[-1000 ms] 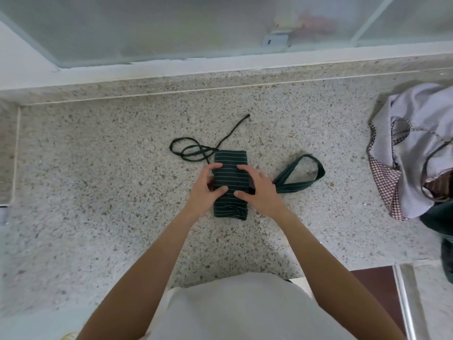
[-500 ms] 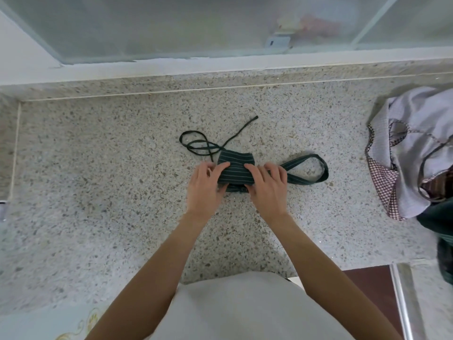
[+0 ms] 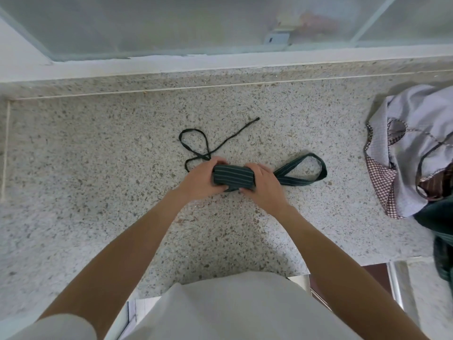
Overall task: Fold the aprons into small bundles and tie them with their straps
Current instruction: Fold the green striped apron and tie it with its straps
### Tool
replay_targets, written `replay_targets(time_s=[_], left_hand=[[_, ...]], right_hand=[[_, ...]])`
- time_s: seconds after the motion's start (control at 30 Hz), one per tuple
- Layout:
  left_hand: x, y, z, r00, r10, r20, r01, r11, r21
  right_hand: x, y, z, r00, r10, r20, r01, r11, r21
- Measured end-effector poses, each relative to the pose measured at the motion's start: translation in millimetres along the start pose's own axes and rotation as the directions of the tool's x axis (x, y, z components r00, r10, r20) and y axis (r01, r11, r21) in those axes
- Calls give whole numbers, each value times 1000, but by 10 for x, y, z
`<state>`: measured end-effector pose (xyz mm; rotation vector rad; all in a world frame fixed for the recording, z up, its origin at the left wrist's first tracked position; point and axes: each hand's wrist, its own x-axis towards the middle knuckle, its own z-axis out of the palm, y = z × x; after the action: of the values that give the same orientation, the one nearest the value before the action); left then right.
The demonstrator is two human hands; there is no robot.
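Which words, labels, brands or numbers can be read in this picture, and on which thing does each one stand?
None can be read.
The small grey object behind the frosted glass has a dark mark, too blurred to read.
The striped apron bundle and the pile of aprons show only patterns, no text.

Striped cloth apron bundle [image 3: 232, 177] on speckled stone counter [image 3: 98, 168]

A speckled grey stone bench [image 3: 98, 192] carries a folded dark green striped apron bundle [image 3: 232, 176] near its middle, a thin strap [image 3: 208, 148] looped behind it and a wide strap loop [image 3: 306, 170] to its right. A pile of crumpled aprons [image 3: 411, 148] lies at the right edge.
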<state>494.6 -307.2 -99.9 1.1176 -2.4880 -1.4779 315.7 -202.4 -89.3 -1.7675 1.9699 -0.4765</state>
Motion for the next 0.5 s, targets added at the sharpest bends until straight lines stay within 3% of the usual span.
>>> replay_targets(time_s=[0.1, 0.2, 0.27, 0.33, 0.4, 0.47, 0.5], left_hand=[[-34, 64, -30, 984, -174, 28, 175, 944, -281], [-149, 286, -60, 954, -297, -26, 202, 708, -677], [-264, 404, -38, 943, -310, -121, 103, 619, -779], [-406, 477, 24, 942, -276, -194, 43, 669, -742], [-557, 529, 84, 936, -260, -239, 48, 764, -644], [-683, 528, 106, 950, -185, -252, 89, 932, -350], [-763, 523, 126, 968, -106, -227, 92, 993, -70]], right_hand=[[49, -87, -116, 979, 189, 79, -204, 944, 261], [32, -216, -325, 901, 400, 169, -416, 686, 597], [-36, -294, -467, 849, 496, 181, -440, 475, 762], [-103, -325, -581, 799, 561, 215, -403, 235, 885], [-172, -300, -655, 759, 607, 236, -368, 100, 925], [-196, -282, -686, 694, 677, 245, -345, 14, 938], [-222, -306, -699, 661, 719, 216, -340, 29, 940]])
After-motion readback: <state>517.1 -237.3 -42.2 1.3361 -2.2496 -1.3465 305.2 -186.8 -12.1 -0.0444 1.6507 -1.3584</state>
